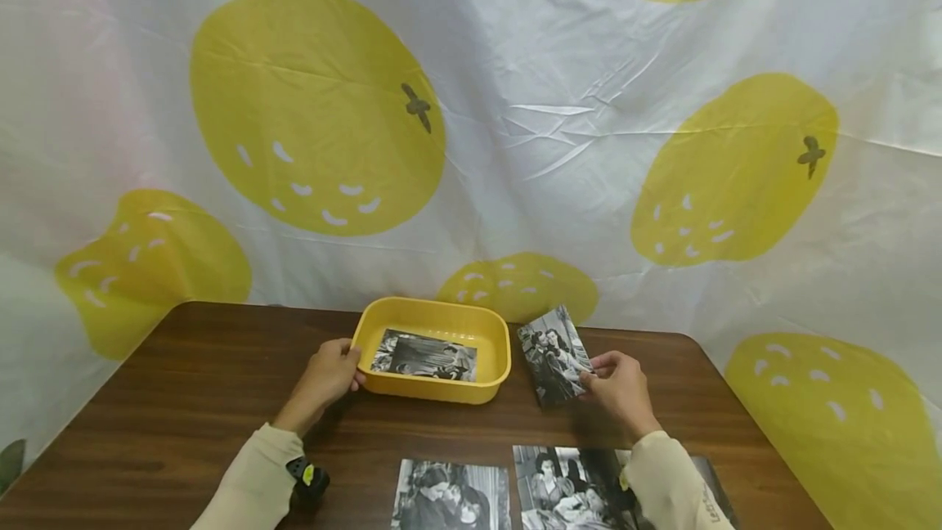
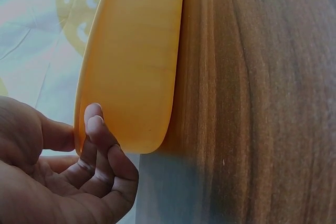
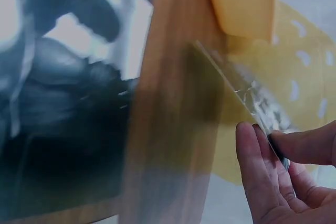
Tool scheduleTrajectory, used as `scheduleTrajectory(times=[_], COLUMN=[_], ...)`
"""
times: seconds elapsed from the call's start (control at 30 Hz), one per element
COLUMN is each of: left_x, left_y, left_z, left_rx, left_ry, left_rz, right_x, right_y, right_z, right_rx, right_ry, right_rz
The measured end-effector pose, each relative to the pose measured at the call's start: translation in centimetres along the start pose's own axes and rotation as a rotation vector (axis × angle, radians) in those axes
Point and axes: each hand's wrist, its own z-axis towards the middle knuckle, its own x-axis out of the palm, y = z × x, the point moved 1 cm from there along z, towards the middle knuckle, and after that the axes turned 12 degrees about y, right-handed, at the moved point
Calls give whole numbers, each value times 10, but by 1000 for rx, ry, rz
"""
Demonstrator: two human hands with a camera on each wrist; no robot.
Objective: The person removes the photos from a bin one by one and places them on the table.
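Note:
A yellow plastic basin (image 1: pixel 434 390) stands at the back of the table, with a black-and-white photo (image 1: pixel 427 355) lying inside it. My left hand (image 1: pixel 333 372) grips the basin's left rim; in the left wrist view the thumb and curled fingers pinch its edge. To the right of the basin, my right hand (image 1: pixel 621 385) pinches another black-and-white photo (image 1: pixel 552 354) by its right edge, tilted up and apart from the basin. In the right wrist view this photo (image 3: pixel 252 95) appears nearly edge-on between thumb and fingers.
On the near part of the wooden table (image 1: pixel 184 415) lie a photo of people close together (image 1: pixel 450 497) and a second photo (image 1: pixel 562 489), partly under my right forearm. A dark edge of something (image 1: pixel 712 481) shows beyond the sleeve. A fruit-patterned cloth (image 1: pixel 515 186) hangs behind.

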Motion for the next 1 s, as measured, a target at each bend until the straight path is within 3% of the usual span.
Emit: scheduleTrajectory(times=[0.3, 0.4, 0.63, 1.0], left_x=[1, 1, 1, 0], left_y=[1, 1, 0, 2], left_z=[0, 0, -2, 0], left_rx=[-6, -4, 1, 5], left_ry=[1, -2, -6, -1], left_rz=[8, 4, 6, 1], right_x=[7, 8, 7, 10], right_y=[-14, -18, -23, -21], right_z=[-3, -3, -1, 1], right_rx=[47, 72, 106, 127], right_ry=[50, 78, 146, 186], right_rz=[-281, -330, -362, -382])
